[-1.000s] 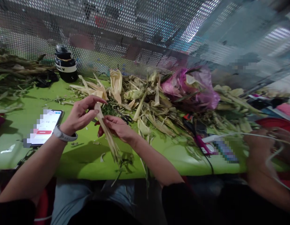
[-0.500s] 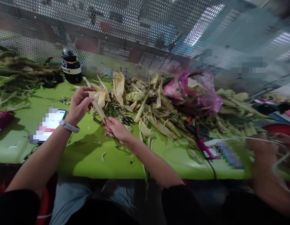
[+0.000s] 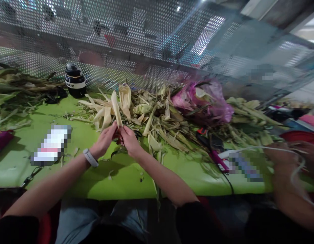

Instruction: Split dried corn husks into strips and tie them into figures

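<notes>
A pale folded corn husk [image 3: 115, 107] stands up from between my hands, its broad end pointing at the mesh. My left hand [image 3: 106, 137], with a light band on its wrist, pinches the lower end. Right beside it, my right hand [image 3: 130, 138] is closed on the same end, so the fingertips of both hands meet. Loose husk pieces [image 3: 103, 115] lie just behind my left hand. Dark scissors [image 3: 138, 134] lie partly hidden behind my right hand.
Behind the green table [image 3: 136, 186] stands a perforated metal panel [image 3: 147, 44]. A black bottle [image 3: 75, 83], a husk heap [image 3: 164, 125] and a pink plastic bag [image 3: 202, 101] line the back. A phone [image 3: 51, 145] lies left. At right, another person's hands [image 3: 281, 156] handle a white cord.
My left hand has come down and right from the husk's upper end to its lower end, beside my right hand. The husk now points more upright.
</notes>
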A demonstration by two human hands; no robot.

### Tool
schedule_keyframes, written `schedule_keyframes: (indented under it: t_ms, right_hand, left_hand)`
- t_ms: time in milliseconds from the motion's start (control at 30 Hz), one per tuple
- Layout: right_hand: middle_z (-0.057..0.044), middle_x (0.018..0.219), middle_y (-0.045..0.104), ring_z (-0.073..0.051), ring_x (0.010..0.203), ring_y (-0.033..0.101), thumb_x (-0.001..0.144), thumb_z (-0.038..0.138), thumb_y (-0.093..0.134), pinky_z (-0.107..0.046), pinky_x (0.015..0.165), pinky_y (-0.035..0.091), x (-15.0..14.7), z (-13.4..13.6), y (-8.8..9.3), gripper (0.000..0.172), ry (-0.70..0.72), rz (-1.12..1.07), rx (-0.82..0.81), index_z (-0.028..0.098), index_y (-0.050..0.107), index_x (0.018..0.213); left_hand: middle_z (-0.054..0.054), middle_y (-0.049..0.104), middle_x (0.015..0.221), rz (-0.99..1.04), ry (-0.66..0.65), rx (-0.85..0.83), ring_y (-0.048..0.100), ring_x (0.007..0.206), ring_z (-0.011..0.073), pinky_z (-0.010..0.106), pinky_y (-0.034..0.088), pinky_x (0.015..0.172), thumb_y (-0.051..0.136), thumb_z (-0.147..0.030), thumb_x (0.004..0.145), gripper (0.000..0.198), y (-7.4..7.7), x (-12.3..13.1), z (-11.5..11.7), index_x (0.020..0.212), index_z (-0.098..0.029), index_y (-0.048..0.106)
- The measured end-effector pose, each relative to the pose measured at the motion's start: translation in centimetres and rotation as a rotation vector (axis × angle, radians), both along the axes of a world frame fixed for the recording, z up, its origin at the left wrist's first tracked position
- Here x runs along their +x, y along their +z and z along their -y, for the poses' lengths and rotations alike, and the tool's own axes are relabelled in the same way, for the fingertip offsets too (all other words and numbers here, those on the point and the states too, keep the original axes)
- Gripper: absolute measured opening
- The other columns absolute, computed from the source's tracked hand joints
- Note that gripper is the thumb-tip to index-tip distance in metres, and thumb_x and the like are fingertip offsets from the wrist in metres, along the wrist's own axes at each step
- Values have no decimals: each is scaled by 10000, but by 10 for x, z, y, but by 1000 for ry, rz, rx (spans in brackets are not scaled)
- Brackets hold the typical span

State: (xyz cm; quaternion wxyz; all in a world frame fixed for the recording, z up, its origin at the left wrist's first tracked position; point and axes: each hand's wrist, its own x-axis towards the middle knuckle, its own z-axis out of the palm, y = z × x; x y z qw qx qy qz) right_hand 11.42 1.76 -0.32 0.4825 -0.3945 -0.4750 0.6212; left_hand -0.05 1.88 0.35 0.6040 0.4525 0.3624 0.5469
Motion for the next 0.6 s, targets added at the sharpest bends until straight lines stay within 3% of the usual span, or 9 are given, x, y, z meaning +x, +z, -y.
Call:
schedule_keyframes:
  t_ms: [133, 267, 400, 500, 533, 600]
  right_hand:
    - [114, 467, 395, -50, 367, 359, 793, 594, 598, -191, 378, 306, 2, -4, -2, 401, 23, 71, 22, 207, 494, 798]
    - [113, 457, 404, -58, 354, 382, 809, 622, 559, -199, 367, 311, -1, -1, -7, 420, 90, 54, 37, 209, 485, 803]
    - [110, 464, 446, -62, 361, 427, 824, 603, 558, -208, 410, 383, -4, 6, -9, 410, 327, 86, -3, 210, 456, 768]
    - [79, 489, 507, -70, 416, 487, 811, 474, 636, -216, 467, 432, 4, 4, -1, 321, 531, 259, 4, 178, 534, 742]
    - [63, 514, 538, -74, 452, 512, 787, 416, 675, -211, 481, 433, 8, 1, 3, 281, 513, 315, 42, 164, 565, 735]
    - [69, 521, 527, -65, 462, 483, 751, 368, 704, -193, 462, 393, 19, -6, 12, 237, 226, 269, 129, 160, 590, 753]
  left_hand:
    - [1, 560, 639, -5, -13, 13, 513, 527, 112, 213, 450, 447, 638, -441, 842, 280, -10, 12, 12, 878, -163, 632]
    - [-12, 564, 592, 62, -67, 5, 492, 440, 106, 211, 401, 383, 589, -460, 874, 297, -9, 8, 10, 929, -170, 620]
    - [-5, 596, 663, 214, 65, -5, 533, 485, 90, 202, 448, 453, 584, -431, 890, 271, 4, -4, 2, 799, -178, 556]
    - [-43, 482, 570, 296, 119, -18, 493, 499, 64, 161, 455, 507, 606, -376, 891, 276, 18, -16, -5, 735, -170, 510]
    - [-58, 431, 540, 306, 80, -23, 433, 457, 51, 141, 404, 455, 602, -360, 895, 275, 22, -18, -5, 726, -170, 499]
    - [-66, 389, 523, 286, -32, -41, 348, 409, 36, 122, 300, 382, 590, -341, 900, 272, 25, -18, -2, 717, -163, 496]
